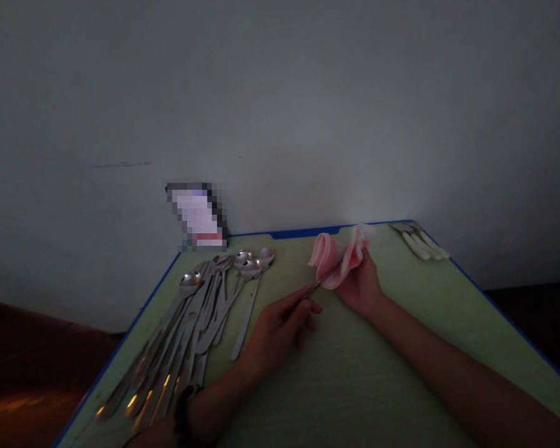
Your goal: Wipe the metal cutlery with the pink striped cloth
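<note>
My left hand (282, 326) pinches the thin handle of a piece of metal cutlery (313, 289). The far end of that piece disappears into a folded pink and white cloth (343, 258), so its kind cannot be made out. Wrapped around the cloth is my right hand (361, 286), its fingers partly hidden behind the fabric. Both hands are above the middle of the green table. Just left of my left hand lies a spoon (247, 314), bowl toward the wall. Beside it spreads a pile of metal cutlery (182, 336) with several spoons and other long-handled pieces.
Pale-handled cutlery (420, 244) lies together at the table's far right corner. A phone (198, 214), blurred out, leans against the grey wall (280, 112) at the far left. The green table (354, 386) has a blue edge and stands by the wall.
</note>
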